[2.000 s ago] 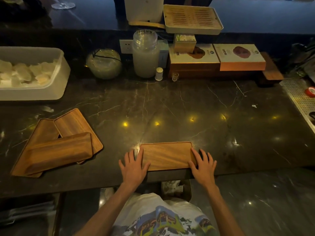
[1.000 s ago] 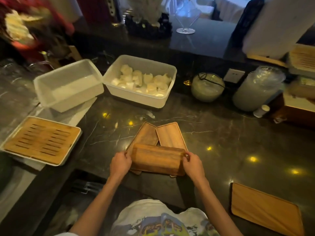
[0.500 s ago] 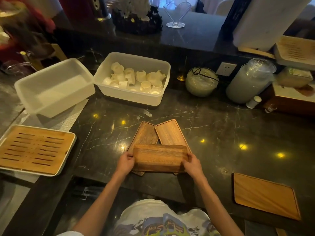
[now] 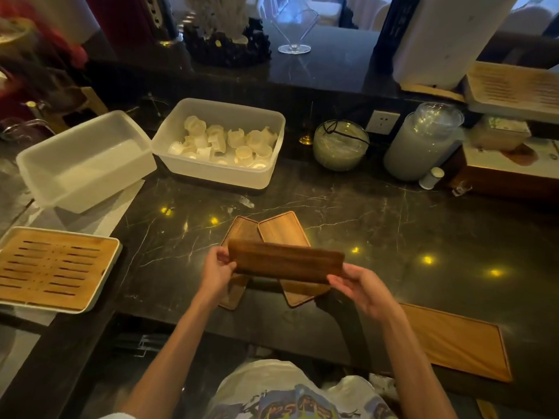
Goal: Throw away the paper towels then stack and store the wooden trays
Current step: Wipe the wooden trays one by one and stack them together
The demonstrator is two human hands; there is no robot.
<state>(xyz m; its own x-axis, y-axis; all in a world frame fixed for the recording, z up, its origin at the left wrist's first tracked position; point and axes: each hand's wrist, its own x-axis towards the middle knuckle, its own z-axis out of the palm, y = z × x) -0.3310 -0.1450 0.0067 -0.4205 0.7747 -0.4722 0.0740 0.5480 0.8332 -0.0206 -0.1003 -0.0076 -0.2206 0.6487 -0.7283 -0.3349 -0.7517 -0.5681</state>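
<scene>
Both forearms reach forward over the dark counter, the left hand and right hand pinching opposite ends of a wooden tray raised, tilted, above two trays lying there.
</scene>
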